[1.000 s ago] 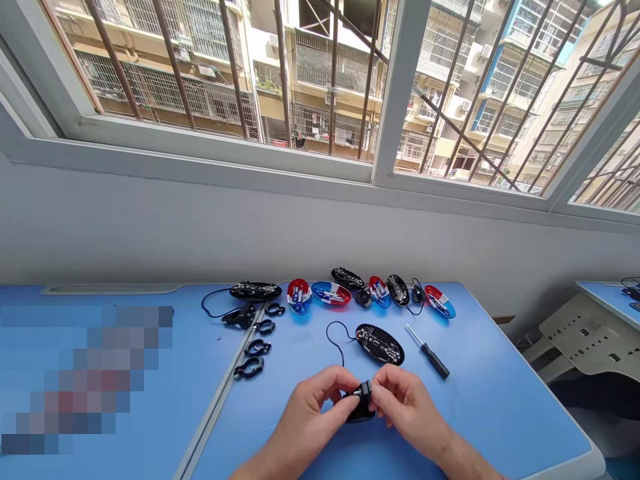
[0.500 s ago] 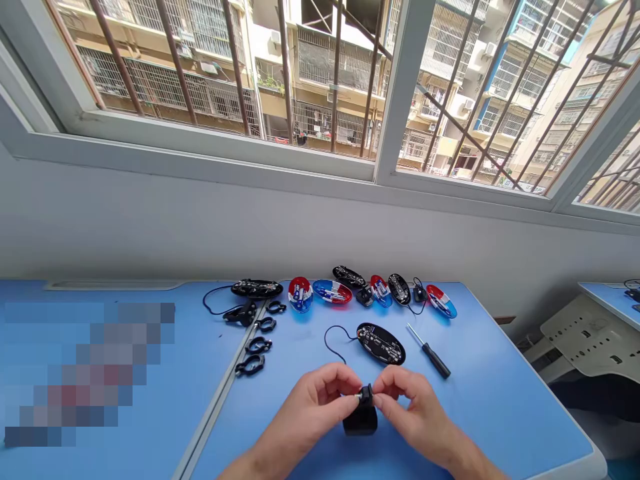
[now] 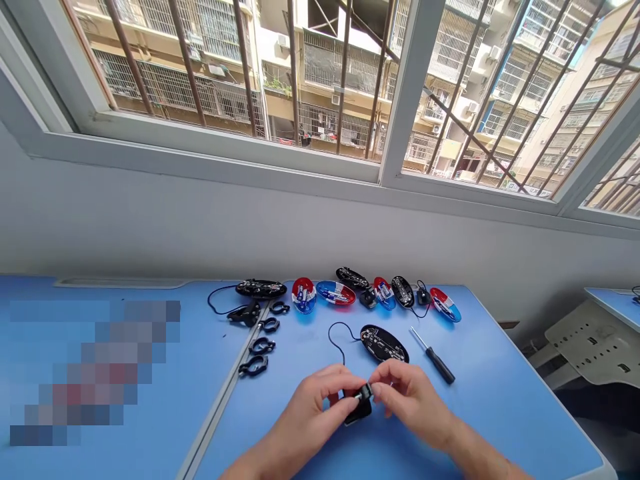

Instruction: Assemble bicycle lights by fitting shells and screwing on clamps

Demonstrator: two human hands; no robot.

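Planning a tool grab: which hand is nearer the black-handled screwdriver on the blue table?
Right. The right hand is left of the black-handled screwdriver, apart from it; the left hand lies farther left.

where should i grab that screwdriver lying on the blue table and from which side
By the thick black handle, the near-right end of the screwdriver. It lies flat on the table, thin shaft pointing far-left, so probably pinch the handle's sides from above; the right hand, now on the small black part, is nearest.
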